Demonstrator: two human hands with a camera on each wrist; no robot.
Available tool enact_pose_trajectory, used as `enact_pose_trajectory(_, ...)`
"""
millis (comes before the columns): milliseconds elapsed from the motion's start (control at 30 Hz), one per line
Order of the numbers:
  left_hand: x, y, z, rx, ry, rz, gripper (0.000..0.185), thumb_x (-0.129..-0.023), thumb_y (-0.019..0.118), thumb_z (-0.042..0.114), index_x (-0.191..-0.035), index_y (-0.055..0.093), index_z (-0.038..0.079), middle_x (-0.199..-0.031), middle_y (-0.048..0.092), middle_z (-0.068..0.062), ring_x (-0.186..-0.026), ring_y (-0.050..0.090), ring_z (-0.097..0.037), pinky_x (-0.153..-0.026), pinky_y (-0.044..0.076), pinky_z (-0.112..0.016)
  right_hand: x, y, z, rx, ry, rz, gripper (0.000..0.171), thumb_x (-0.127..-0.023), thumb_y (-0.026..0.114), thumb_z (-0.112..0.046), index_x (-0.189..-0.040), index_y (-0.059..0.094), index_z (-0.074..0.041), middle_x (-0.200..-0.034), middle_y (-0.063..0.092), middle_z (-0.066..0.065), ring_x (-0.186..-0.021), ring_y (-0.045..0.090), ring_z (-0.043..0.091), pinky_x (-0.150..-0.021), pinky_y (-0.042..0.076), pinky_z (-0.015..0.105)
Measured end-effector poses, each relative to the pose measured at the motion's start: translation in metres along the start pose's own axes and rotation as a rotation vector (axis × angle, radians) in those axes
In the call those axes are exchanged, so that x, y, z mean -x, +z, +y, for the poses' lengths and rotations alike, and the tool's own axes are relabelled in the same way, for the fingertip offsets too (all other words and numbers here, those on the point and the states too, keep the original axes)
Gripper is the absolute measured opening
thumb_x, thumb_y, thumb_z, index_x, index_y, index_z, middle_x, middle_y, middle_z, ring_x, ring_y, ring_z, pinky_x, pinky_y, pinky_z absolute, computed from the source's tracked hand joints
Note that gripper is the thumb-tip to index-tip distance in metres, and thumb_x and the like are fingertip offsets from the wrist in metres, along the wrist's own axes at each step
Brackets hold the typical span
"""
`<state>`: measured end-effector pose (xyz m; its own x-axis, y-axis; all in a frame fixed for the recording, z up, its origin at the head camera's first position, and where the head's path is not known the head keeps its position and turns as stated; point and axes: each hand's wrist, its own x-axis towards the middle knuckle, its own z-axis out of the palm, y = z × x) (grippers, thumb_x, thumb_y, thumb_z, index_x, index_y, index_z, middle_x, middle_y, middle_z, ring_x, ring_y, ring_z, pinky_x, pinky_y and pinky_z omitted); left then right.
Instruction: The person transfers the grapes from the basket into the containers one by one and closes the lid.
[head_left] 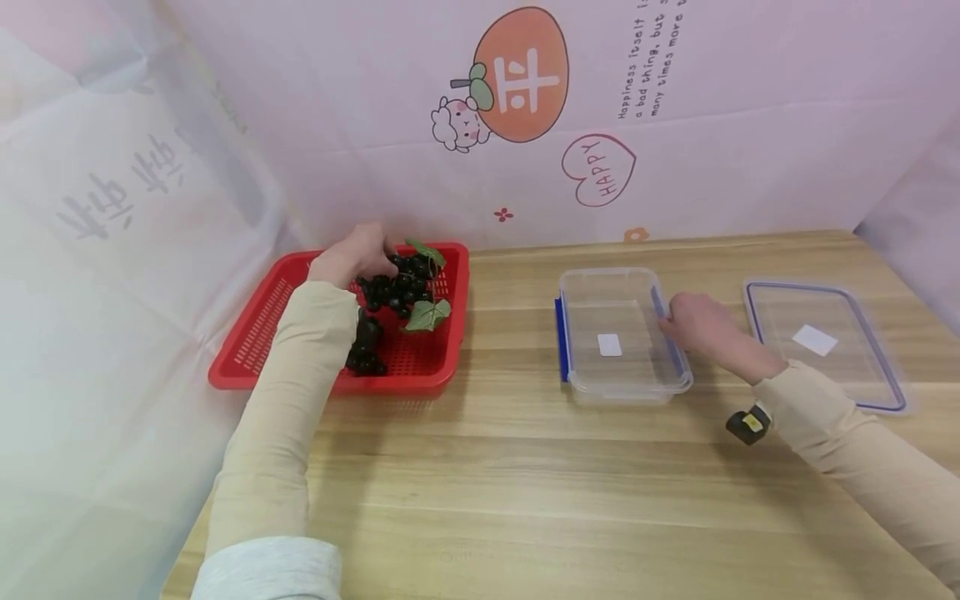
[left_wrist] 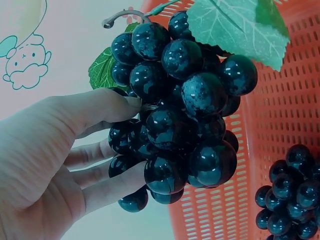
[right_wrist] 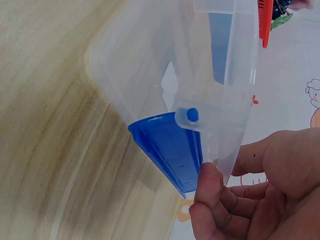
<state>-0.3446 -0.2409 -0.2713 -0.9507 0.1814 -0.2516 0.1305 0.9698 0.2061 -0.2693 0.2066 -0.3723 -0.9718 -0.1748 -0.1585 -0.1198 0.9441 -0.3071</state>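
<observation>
Head view: near the table's back-left corner, the left hand grips dark grapes over a red basket; toward the back edge, right of middle, the right hand pinches a clear box. Left wrist: glossy, likely light, slippery; the stem looks surest. Right wrist: stiff-looking rim, pinched beside the blue latch.

Left hand grips a dark grape bunch just to its right; green leaves hang on that bunch's far side from the hand. Red basket lies beneath the same hand. A second dark bunch rests in the basket, on the wearer's side of the left hand. Right hand pinches the near rim of a clear container, directly left of it. Clear lid lies flat on the counter, right of the right hand.
</observation>
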Motion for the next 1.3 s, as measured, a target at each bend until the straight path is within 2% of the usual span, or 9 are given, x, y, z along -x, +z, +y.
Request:
enact_pose_trajectory(200, 0.0, -0.004, 0.003, 0.012, 0.008, 0.015, 0.035, -0.086, 0.062, 0.012, -0.118, 0.063, -0.003, -0.122, 0.061, -0.023, -0.082, 0.065, -0.027, -0.081, 0.053, -0.041, 0.001, -0.001, 0.0, 0.007, 0.001, 0.005, 0.029, -0.093, 0.047, -0.016, -0.069, 0.052, -0.001, -0.058, 0.053, 0.007, -0.051, 0.051, 0.017, -0.044, 0.039, 0.026)
enact_pose_trajectory(367, 0.002, -0.009, 0.007, 0.018, 0.003, 0.02, 0.034, -0.086, 0.063, 0.012, -0.117, 0.064, -0.002, -0.121, 0.062, -0.021, -0.079, 0.063, -0.024, -0.078, 0.053, -0.038, 0.001, -0.003, -0.002, 0.01, 0.007, 0.004, 0.028, -0.093, 0.046, -0.016, -0.07, 0.052, -0.001, -0.058, 0.053, 0.007, -0.052, 0.051, 0.017, -0.045, 0.039, 0.026)
enact_pose_trajectory(533, 0.002, -0.012, 0.011, 0.007, 0.011, 0.04, 0.027, -0.086, 0.063, 0.015, -0.108, 0.067, -0.001, -0.109, 0.066, -0.02, -0.07, 0.06, -0.019, -0.069, 0.05, -0.033, 0.002, -0.003, -0.002, 0.005, 0.013, 0.005, 0.028, -0.092, 0.046, -0.017, -0.071, 0.053, 0.001, -0.059, 0.052, 0.008, -0.052, 0.051, 0.018, -0.045, 0.039, 0.026)
enact_pose_trajectory(600, 0.001, -0.013, 0.013, -0.008, 0.022, 0.048, 0.026, -0.085, 0.063, 0.016, -0.105, 0.068, -0.001, -0.105, 0.068, -0.02, -0.069, 0.061, -0.02, -0.069, 0.051, -0.033, 0.002, -0.003, -0.002, 0.002, 0.011, 0.006, 0.028, -0.093, 0.046, -0.016, -0.072, 0.053, 0.001, -0.059, 0.052, 0.008, -0.052, 0.051, 0.018, -0.045, 0.039, 0.026)
enact_pose_trajectory(767, -0.001, -0.015, 0.017, -0.028, 0.046, 0.027, 0.032, -0.086, 0.062, 0.016, -0.114, 0.067, 0.001, -0.117, 0.066, -0.018, -0.083, 0.066, -0.026, -0.083, 0.052, -0.04, 0.001, -0.001, -0.001, -0.012, 0.005, 0.001, 0.028, -0.093, 0.046, -0.016, -0.075, 0.055, 0.003, -0.059, 0.054, 0.009, -0.052, 0.051, 0.018, -0.045, 0.041, 0.026)
enact_pose_trajectory(867, -0.002, -0.015, 0.02, -0.02, 0.053, 0.026, 0.035, -0.085, 0.063, 0.016, -0.116, 0.066, 0.001, -0.121, 0.064, -0.018, -0.087, 0.066, -0.026, -0.083, 0.053, -0.039, 0.001, 0.0, -0.001, -0.02, 0.004, -0.001, 0.028, -0.093, 0.046, -0.016, -0.076, 0.055, 0.004, -0.06, 0.054, 0.009, -0.052, 0.052, 0.018, -0.045, 0.041, 0.026)
enact_pose_trajectory(1000, -0.002, -0.016, 0.024, -0.018, 0.053, 0.033, 0.035, -0.084, 0.064, 0.015, -0.116, 0.066, 0.001, -0.118, 0.066, -0.018, -0.091, 0.065, -0.027, -0.08, 0.053, -0.037, 0.002, 0.001, -0.001, -0.017, 0.006, -0.004, 0.028, -0.094, 0.047, -0.015, -0.074, 0.055, 0.002, -0.06, 0.054, 0.009, -0.052, 0.052, 0.017, -0.045, 0.041, 0.026)
enact_pose_trajectory(1033, -0.002, -0.016, 0.024, -0.012, 0.046, 0.021, 0.035, -0.085, 0.063, 0.015, -0.117, 0.065, 0.001, -0.119, 0.065, -0.018, -0.095, 0.065, -0.028, -0.083, 0.053, -0.038, 0.002, 0.001, -0.001, -0.011, 0.006, -0.001, 0.028, -0.094, 0.047, -0.015, -0.073, 0.054, 0.002, -0.059, 0.054, 0.008, -0.052, 0.052, 0.017, -0.045, 0.041, 0.026)
enact_pose_trajectory(1300, -0.003, -0.018, 0.03, -0.006, 0.049, -0.004, 0.035, -0.088, 0.06, 0.015, -0.12, 0.064, 0.003, -0.124, 0.064, -0.015, -0.097, 0.065, -0.028, -0.083, 0.053, -0.038, 0.003, 0.001, -0.001, -0.014, 0.007, 0.004, 0.027, -0.094, 0.047, -0.015, -0.076, 0.056, 0.004, -0.061, 0.054, 0.01, -0.053, 0.051, 0.018, -0.046, 0.04, 0.026)
